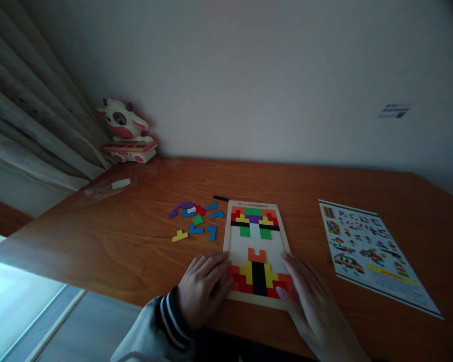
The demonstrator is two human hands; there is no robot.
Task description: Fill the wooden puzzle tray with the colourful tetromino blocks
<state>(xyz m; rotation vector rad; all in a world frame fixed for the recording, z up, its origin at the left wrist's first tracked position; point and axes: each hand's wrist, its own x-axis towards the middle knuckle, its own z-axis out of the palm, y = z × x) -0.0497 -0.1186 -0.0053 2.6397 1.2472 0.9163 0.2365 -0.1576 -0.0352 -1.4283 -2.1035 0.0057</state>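
A wooden block-puzzle board (pixel 230 246) lies flat on the table in front of me. Coloured pieces fill bands at its far and near ends, with a pale bare stretch between them. An orange U-shaped piece (pixel 257 255) sits just above a black and yellow group. My left hand (pixel 204 286), in a striped cuff, rests against the board's near left edge with fingers extended. On the opposite edge lies my right hand (pixel 309 296), fingers stretched out and thumb over the red pieces (pixel 275 290). Neither hand has a loose piece visible in it.
Loose puzzle pieces (pixel 198 220) in several colours lie left of the board, and a black strip (pixel 221 198) lies beyond them. A printed pattern sheet (pixel 373 251) is at right. A toy cow keyboard (pixel 128 133) stands far left, near clear plastic wrap (pixel 101 191) and a curtain (pixel 33 100).
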